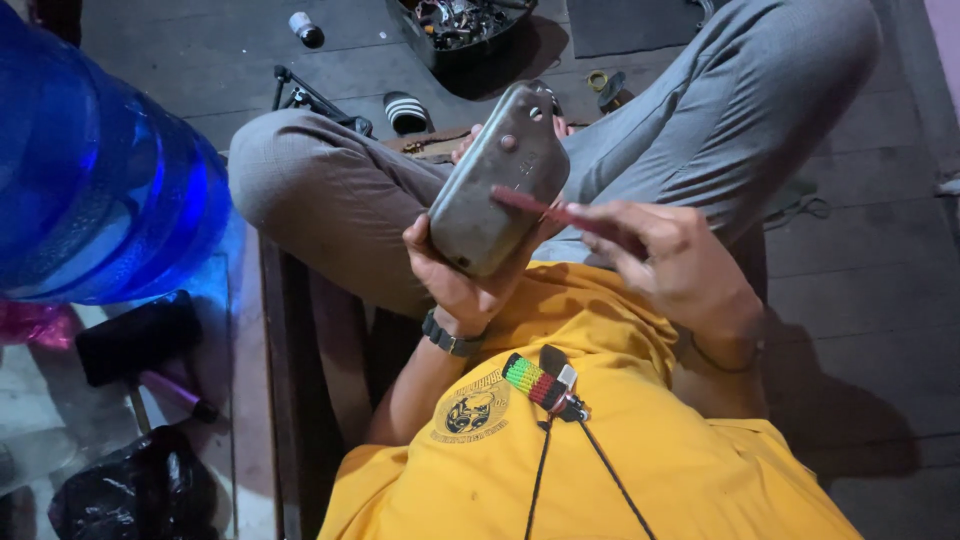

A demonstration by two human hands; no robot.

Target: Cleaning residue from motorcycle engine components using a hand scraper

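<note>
Head camera looks down at the left hand point(455, 275), curled around a grey metal cover point(498, 180) held up over the lap. Right hand point(675, 260) pinches a thin red tool point(545, 208), maybe a file, touching the cover. Nearby stands a big blue water bottle point(95, 170); farther off, a parts tray point(460, 25).

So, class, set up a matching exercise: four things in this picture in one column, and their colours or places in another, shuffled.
Things:
1. metal cover
2. water jug
3. thin stick
4. sandal

Descriptions:
A. blue, at the far left
B. striped, on the floor beyond the knee
C. grey, held in the left hand
D. reddish, held in the right hand

Pairs: 1-C, 2-A, 3-D, 4-B
</note>
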